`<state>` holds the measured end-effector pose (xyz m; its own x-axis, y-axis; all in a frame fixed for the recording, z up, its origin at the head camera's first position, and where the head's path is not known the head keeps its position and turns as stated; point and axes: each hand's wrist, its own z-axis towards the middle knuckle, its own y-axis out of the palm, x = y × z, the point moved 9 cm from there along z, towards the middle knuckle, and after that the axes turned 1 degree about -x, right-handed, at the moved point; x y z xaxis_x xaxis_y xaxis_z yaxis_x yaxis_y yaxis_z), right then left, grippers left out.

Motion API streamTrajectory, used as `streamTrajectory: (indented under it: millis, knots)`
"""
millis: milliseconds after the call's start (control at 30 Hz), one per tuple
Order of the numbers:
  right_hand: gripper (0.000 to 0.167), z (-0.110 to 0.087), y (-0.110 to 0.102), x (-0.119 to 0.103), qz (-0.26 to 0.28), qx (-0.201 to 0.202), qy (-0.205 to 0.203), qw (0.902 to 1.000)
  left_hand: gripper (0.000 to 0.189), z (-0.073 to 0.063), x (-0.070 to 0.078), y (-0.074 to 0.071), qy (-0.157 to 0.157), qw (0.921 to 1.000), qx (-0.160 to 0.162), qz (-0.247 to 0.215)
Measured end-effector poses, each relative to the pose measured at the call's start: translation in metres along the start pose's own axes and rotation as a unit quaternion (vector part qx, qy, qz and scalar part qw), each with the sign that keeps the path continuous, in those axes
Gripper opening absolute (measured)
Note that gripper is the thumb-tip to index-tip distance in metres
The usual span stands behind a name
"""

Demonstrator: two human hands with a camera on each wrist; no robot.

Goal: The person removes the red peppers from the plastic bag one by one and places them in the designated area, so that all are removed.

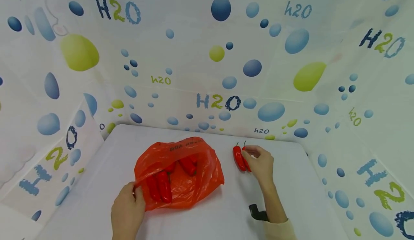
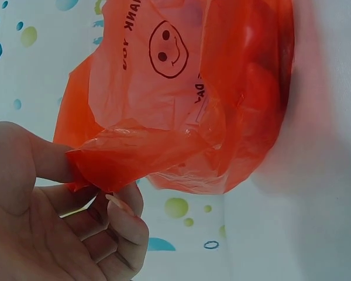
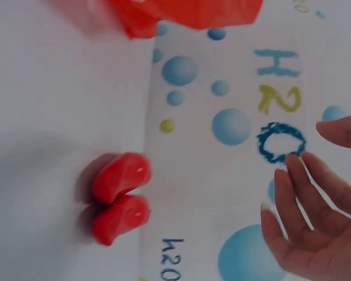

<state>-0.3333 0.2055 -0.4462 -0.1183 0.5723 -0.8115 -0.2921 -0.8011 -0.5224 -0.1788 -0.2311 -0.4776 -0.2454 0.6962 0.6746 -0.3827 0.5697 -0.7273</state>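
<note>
A red plastic bag [image 1: 207,193] lies on its side on the white table, its mouth toward the person. Several red chili peppers [image 1: 164,187] show inside it. My left hand [image 1: 128,207] pinches the bag's rim at the left; the left wrist view shows the film between thumb and fingers, with a printed smiley face [image 2: 168,50]. Two more red peppers [image 1: 238,158] with thin stems lie side by side right of the bag. Over them hovers my right hand [image 1: 260,162], its fingers loosely bent and holding nothing in the right wrist view, apart from the peppers [image 3: 121,178].
A white sheet [image 1: 181,46] printed with blue and green drops and H2O lettering rises behind and beside the table [image 1: 226,218]. The table's far edge runs just behind the bag. A dark strap end [image 1: 257,212] sticks out at the right wrist.
</note>
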Motion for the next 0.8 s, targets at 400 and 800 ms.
streamTrajectory:
  millis: [400,800]
  knots:
    - [0.019,-0.027,0.023,-0.061,0.084,-0.069,-0.101,0.9889,0.03,0.0,-0.003,0.001,-0.005,1.0,-0.007,-0.001]
    - [0.02,-0.067,0.088,-0.092,0.082,-0.188,-0.114,0.9721,0.031,-0.001,-0.003,-0.001,-0.007,1.0,-0.005,-0.003]
